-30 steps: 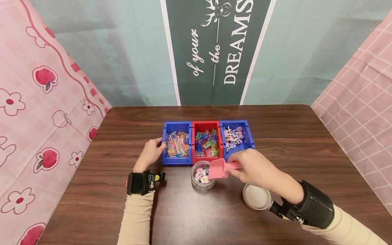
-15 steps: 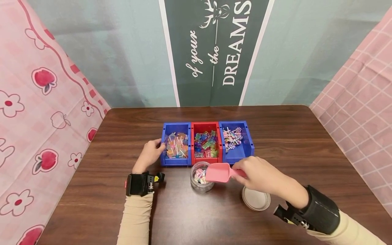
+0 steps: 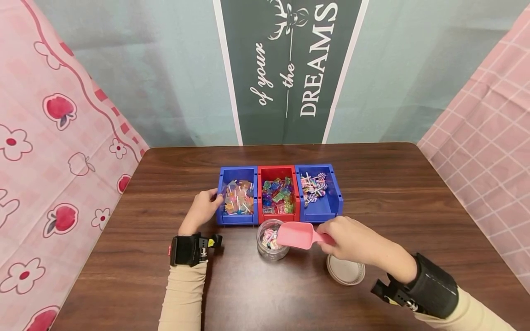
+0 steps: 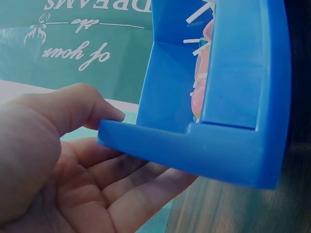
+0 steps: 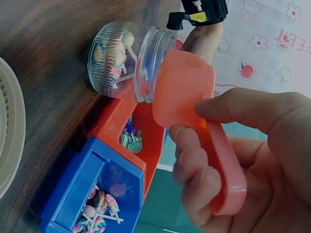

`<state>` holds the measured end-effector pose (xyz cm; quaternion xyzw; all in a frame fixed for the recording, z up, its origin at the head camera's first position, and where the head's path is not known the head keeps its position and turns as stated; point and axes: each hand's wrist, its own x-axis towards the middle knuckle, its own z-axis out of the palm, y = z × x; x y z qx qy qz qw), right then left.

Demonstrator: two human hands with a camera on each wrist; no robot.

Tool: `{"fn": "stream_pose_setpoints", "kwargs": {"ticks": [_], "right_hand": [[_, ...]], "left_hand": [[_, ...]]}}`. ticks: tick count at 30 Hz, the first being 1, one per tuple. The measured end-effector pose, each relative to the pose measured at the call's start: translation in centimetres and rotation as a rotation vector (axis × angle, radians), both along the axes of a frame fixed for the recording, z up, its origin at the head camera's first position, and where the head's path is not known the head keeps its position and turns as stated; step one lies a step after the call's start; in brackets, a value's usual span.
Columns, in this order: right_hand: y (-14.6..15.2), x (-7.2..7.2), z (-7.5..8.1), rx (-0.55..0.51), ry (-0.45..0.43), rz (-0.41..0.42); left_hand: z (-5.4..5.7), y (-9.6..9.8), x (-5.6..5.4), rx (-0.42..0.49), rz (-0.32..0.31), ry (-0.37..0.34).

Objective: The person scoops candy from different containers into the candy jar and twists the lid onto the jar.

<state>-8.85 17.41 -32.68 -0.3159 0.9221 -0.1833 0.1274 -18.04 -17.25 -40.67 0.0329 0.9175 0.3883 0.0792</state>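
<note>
My left hand [image 3: 201, 211] pinches the side wall of the left blue bin [image 4: 233, 73], thumb at the top edge and fingers along the outside. Wrapped lollipops [image 3: 239, 196] fill that bin. A pink scoop [image 3: 296, 235] is held by its handle in my right hand [image 3: 352, 239], thumb pressed near the blade. Its blade, with nothing visible on it, lies over the right side of a clear glass jar's [image 3: 273, 254] mouth; whether it touches the rim I cannot tell. Small swirl lollipops [image 5: 117, 53] are inside the jar, which stands upright before the bins.
Joined to the left bin are a red bin [image 3: 279, 218] of colourful clear candies and a right blue bin [image 3: 325, 212] with swirl lollipops. A round pale lid [image 3: 346, 272] lies on the wooden table [image 3: 265, 294], below my right hand. Curtains hang around the table.
My right hand has moved slightly right and toward me, and the scoop has gone from tipped over the jar to nearly level. The left hand keeps its hold on the bin.
</note>
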Motion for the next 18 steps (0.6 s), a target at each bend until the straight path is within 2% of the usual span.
{"fn": "stream_pose_setpoints", "kwargs": {"ticks": [10,18], "right_hand": [[0.7,0.3,0.4,-0.050,0.033,0.008],[1.8,0.0,1.0,-0.034,0.117,-0.036]], "left_hand": [[-0.1,0.0,-0.1,0.001,-0.004,0.006],[0.0,-0.1,0.0,0.009,-0.002,-0.003]]}}
